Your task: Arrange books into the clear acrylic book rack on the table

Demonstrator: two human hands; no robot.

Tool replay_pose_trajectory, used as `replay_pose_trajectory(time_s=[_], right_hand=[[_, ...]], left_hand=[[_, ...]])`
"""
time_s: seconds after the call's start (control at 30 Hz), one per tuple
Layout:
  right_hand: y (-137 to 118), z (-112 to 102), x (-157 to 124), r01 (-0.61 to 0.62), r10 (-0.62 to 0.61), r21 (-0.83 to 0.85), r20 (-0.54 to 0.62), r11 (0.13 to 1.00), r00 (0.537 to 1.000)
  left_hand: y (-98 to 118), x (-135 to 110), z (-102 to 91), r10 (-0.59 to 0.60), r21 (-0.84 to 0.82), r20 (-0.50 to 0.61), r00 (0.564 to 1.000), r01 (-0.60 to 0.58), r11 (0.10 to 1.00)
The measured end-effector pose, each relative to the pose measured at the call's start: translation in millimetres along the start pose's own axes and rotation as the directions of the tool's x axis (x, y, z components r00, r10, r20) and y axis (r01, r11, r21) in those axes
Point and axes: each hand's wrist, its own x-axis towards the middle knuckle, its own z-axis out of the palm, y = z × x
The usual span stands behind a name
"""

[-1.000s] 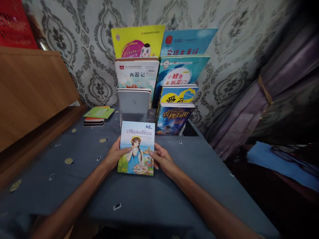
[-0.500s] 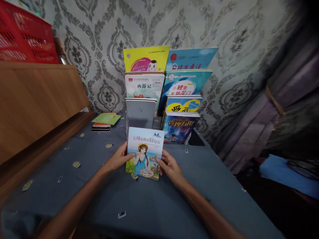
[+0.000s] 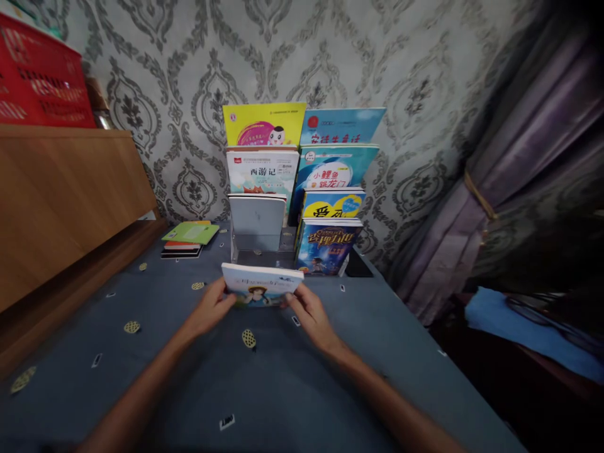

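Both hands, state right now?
Left hand: closed, holding the paperback book by its left edge.
Right hand: closed, holding the paperback book by its right edge.

The bare, slender left forearm (image 3: 136, 384) and bare right forearm (image 3: 377, 399) reach forward and angle inward from the bottom of the view. The left hand (image 3: 208, 308) and right hand (image 3: 311, 318) face each other, palms turned inward, wrists slightly bent, with the curved left fingers (image 3: 223, 296) and right fingers (image 3: 295, 301) pointing toward one another.
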Motion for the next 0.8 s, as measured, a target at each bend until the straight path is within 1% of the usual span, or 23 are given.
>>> replay_pose_trajectory(time_s=[0.07,0.17,0.3,0.4,0.47,0.57,0.67,0.73,0.8], right_hand=[[1.0,1.1,-5.2,-0.003,0.004,-0.065,0.026,0.998,1.0],[-1.5,3.0,-5.3,0.019,-0.017,-0.136,0.013,0.991,1.0],[-7.1,7.1,9.4,0.043,-0.055,-0.244,-0.046,0.969,0.997],[-8.0,11.5,25.1,0.071,-0.115,-0.348,-0.108,0.935,0.988],[-6.8,14.4,34.9,0.063,-0.135,-0.429,-0.139,0.901,0.981],[-4.8,16.7,46.6,0.008,-0.094,-0.542,-0.131,0.84,0.987],[-5.0,14.9,55.2,-0.03,-0.033,-0.604,-0.092,0.797,0.995],[-6.5,11.7,60.5,-0.038,-0.017,-0.621,-0.082,0.783,0.996],[-7.9,7.4,66.3,-0.043,-0.006,-0.637,-0.075,0.769,0.997]], left_hand=[[-8.1,-2.7,0.7,-0.03,-0.028,-0.004,1.0,0.03,0.999],[-14.7,0.5,1.4,-0.037,-0.09,-0.05,0.998,0.032,0.995],[-14.2,18.7,2.8,-0.035,-0.183,-0.147,0.989,0.007,0.983],[-14.7,35.8,4.1,-0.002,-0.166,-0.184,0.983,-0.029,0.986],[-17.7,45.3,5.4,0.015,-0.155,-0.193,0.981,-0.045,0.987],[-24.4,54.1,7.9,-0.01,-0.176,-0.206,0.979,-0.027,0.984],[-28.1,58.6,9.9,-0.036,-0.165,-0.205,0.978,0.002,0.986],[-26.7,61.3,9.9,-0.024,-0.153,-0.194,0.981,-0.007,0.988],[-22.6,64.0,8.9,0.002,-0.166,-0.158,0.987,-0.028,0.986]])
